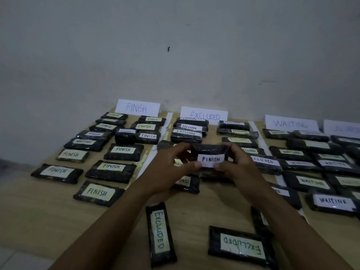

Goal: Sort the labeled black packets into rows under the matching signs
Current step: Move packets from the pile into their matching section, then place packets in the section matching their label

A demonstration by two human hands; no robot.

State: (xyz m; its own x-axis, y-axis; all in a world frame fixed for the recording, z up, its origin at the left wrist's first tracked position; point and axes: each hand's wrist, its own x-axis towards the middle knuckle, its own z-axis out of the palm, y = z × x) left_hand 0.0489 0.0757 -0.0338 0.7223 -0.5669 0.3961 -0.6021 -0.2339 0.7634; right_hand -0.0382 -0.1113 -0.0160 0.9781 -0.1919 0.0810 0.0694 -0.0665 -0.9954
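Four paper signs stand along the back of the counter [39,211]: the FINISH sign [137,108], the EXCLUDED sign [204,115], the WAITING sign [291,123] and a fourth sign [342,128], cut off at the right edge and unreadable. Under the FINISH sign lie fourteen packets in two columns of seven, long axes running left to right. One of them, the stray packet [85,142] in the left column, reads WAITING.

In the middle, over the EXCLUDED rows, is the held packet [211,158]. Its long axis runs left to right and its FINISH label faces the camera upright. The left grip [171,162] pinches its left end and the right grip [235,164] pinches its right end.

Three loose packets lie nearest the person:
- The lengthwise packet [160,234] is marked EXCLUDED and points away from the person.
- The crosswise packet [241,246] is marked EXCLUDED, with its label upside down.
- The hidden packet [259,221] is mostly under the right forearm.
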